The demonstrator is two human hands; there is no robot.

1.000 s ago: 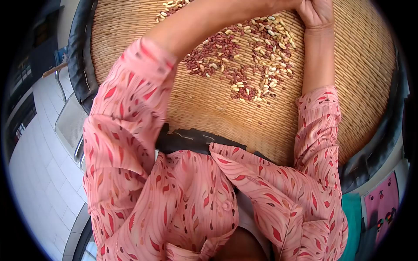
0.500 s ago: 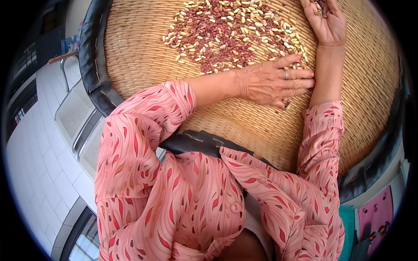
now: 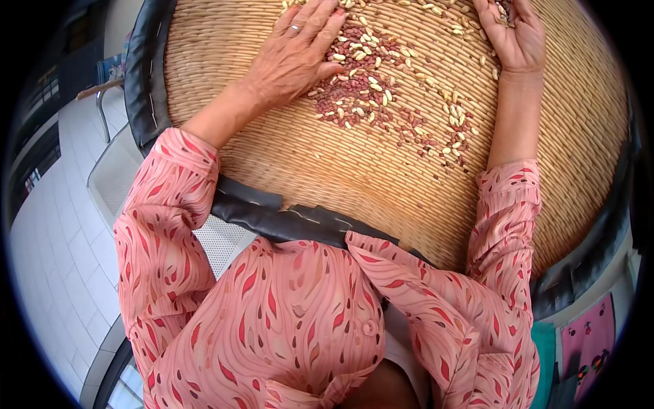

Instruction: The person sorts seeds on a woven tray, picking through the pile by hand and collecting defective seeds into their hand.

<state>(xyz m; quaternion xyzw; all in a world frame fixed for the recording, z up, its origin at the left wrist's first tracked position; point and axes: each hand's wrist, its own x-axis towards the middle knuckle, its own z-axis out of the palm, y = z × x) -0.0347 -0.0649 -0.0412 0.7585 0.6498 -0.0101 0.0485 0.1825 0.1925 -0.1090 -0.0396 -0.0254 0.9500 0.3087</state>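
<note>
While the left hand (image 3: 293, 58) lies flat at the edge of the scattered red and cream beans (image 3: 347, 102), fingers extended, gripping nothing visible, the right hand (image 3: 516, 42) is palm up, half-curled round some dark bits (image 3: 505, 9). Beans strewn across woven tray (image 3: 388, 198). Probably light, hard, prone to roll; best swept under a flat palm, singles pinched mid-body.
</note>
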